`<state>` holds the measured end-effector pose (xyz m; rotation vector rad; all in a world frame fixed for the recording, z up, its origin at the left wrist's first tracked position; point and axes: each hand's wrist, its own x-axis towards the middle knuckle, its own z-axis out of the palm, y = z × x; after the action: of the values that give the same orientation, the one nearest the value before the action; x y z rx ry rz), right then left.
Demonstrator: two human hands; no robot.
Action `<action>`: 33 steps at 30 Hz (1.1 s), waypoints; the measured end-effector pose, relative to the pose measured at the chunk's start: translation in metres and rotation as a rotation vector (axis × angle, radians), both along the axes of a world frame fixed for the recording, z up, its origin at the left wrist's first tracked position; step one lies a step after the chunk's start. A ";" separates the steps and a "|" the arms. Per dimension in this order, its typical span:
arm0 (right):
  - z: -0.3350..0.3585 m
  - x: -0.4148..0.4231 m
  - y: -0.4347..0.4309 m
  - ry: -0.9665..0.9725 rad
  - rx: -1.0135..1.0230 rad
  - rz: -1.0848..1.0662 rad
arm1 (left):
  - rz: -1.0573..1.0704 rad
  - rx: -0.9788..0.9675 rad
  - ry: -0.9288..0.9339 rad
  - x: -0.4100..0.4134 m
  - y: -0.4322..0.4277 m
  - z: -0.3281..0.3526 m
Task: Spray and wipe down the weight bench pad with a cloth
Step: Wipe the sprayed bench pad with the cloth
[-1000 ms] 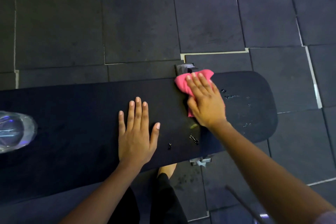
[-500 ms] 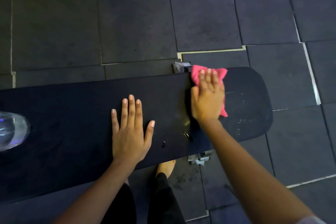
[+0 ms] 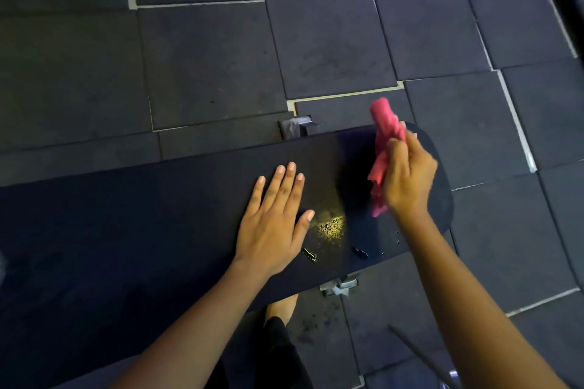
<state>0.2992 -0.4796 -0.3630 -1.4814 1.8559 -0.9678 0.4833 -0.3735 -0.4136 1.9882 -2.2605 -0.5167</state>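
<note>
The right hand, its grip closed around the bunched pink cloth, sits over the rounded right end of the bench pad, whose long axis runs leftward past the flat, empty left hand.

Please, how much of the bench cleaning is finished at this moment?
Spraying looks done: droplets sit on the bench pad. Wiping is in hand: the right hand grips the bunched pink cloth at the rounded end; the left hand lies flat. Left: the wet near edge.
</note>
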 end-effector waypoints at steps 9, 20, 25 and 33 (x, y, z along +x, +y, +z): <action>-0.044 0.011 0.007 0.986 0.074 0.888 | 0.040 -0.013 0.027 -0.001 0.002 -0.002; -0.049 0.035 0.004 0.745 0.224 0.090 | 0.024 -0.009 -0.022 -0.003 0.001 0.000; -0.048 -0.024 -0.003 0.822 0.027 0.556 | 0.028 0.002 -0.025 -0.004 0.000 0.000; -0.049 -0.011 -0.002 0.712 0.118 0.239 | 0.021 -0.007 -0.029 -0.004 0.001 0.000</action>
<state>0.2883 -0.4811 -0.4120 -2.0864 2.0709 -0.2085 0.4793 -0.3721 -0.4135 2.0268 -2.2524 -0.4797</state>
